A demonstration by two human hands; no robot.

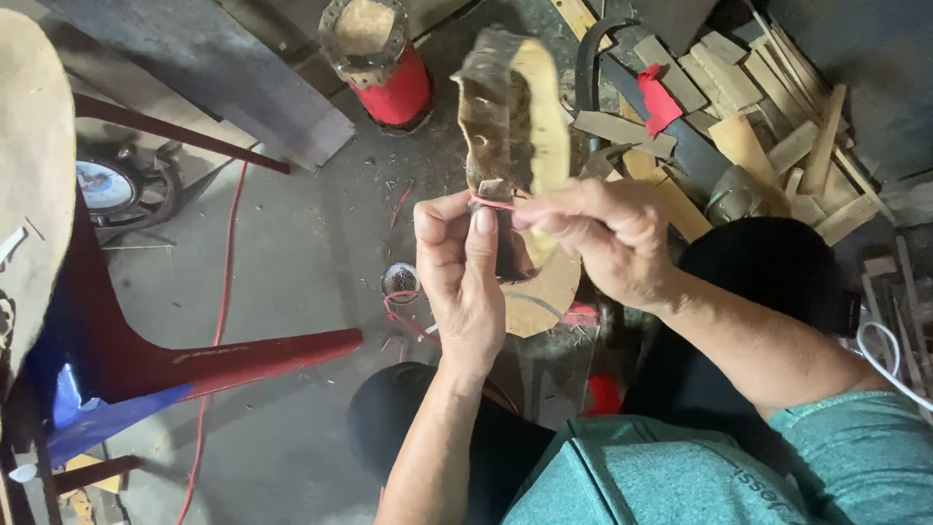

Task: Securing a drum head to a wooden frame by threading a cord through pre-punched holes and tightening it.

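A ring of rawhide (510,117), pale inside and dark with punched holes along its outer wall, is held up above the concrete floor (292,253), over the person's knees. Its lower edge is pinched by both hands, and a thin red cord (494,203) is seen crossing that edge. The left hand (462,277) is clenched on the hide and the cord, with thumb and forefinger pressed together at the top. The right hand (603,238) is closed on the same lower edge from the other side, its fingertips meeting those of the left. The upper part of the ring stands free, with open air around it.

The floor is grey, dusty and strewn with small scraps. Open floor is left only in a patch at the middle, to the left of the hands. Towards the far edge of the floor a red drum body (384,63) with a hide stretched on top is set upright. A heap of wood offcuts (748,107) crowds the far right corner, with a red rag (659,97) lying on it. A red metal frame (194,365) and a red cable (222,311) are laid across the left side. A small round tin (399,281) sits just beside the left hand, lower down.
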